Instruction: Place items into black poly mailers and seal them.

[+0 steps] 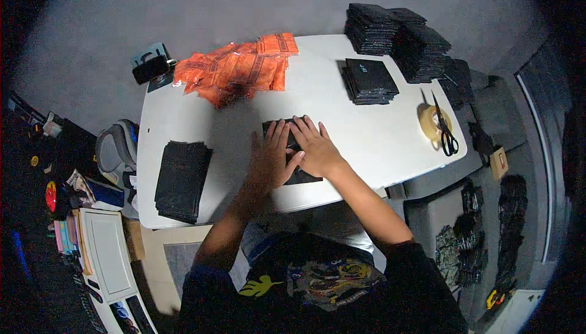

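Note:
Both hands lie flat on a black folded packet near the front middle of the white table. My left hand covers its left part, with fingers stretched out toward the far side. My right hand presses on its right part, fingers extended, and the thumbs come close together over the middle. Much of the packet is hidden beneath the hands. Left of them is a stack of black flat sheets or bags. Beyond them to the right sits a small pile of black packets.
Orange packets in clear wrap spread along the far left edge, beside a phone on a stand. Tall stacks of black packets rise at the far right. Black scissors lie on a tape roll. A grey sofa adjoins the right side.

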The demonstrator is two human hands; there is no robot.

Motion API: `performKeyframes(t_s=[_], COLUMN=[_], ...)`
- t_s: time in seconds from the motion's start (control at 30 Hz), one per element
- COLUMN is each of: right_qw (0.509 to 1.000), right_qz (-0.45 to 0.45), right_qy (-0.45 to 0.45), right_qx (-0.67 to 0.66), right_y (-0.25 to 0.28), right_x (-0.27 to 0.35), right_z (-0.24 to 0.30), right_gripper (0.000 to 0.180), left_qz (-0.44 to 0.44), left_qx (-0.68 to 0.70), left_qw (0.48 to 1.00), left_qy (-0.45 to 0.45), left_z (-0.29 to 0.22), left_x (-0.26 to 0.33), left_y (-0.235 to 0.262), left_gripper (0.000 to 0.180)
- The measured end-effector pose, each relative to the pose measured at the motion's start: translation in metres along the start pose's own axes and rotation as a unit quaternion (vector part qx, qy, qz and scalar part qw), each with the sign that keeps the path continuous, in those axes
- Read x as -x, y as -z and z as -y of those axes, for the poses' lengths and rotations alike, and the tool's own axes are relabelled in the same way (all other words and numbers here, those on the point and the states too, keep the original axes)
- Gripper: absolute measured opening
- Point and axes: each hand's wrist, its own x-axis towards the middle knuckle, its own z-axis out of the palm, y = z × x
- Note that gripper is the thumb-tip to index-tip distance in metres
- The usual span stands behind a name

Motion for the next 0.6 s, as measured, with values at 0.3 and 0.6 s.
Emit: performKeyframes(t_s=[0.3,0.6], right_qw=[0.996,0.989], right_qz=[-0.070,-0.075], right_qy=[0.011,0.098], right_qx=[-0.048,-0.087], right_y=[0.001,0.016], right_x=[0.038,0.133], right_z=[-0.020,0.015], right_gripper=[0.085,0.065], left_qz=[0.004,0.058], left_qx=[0.084,0.098], left_qw=[0.996,0.989], left_qy=[-0.041,-0.097], left_z=[0.007,-0.014], left_x=[0.030,0.114], left_y=[0.036,0.055], left_gripper=[0.080,0.066])
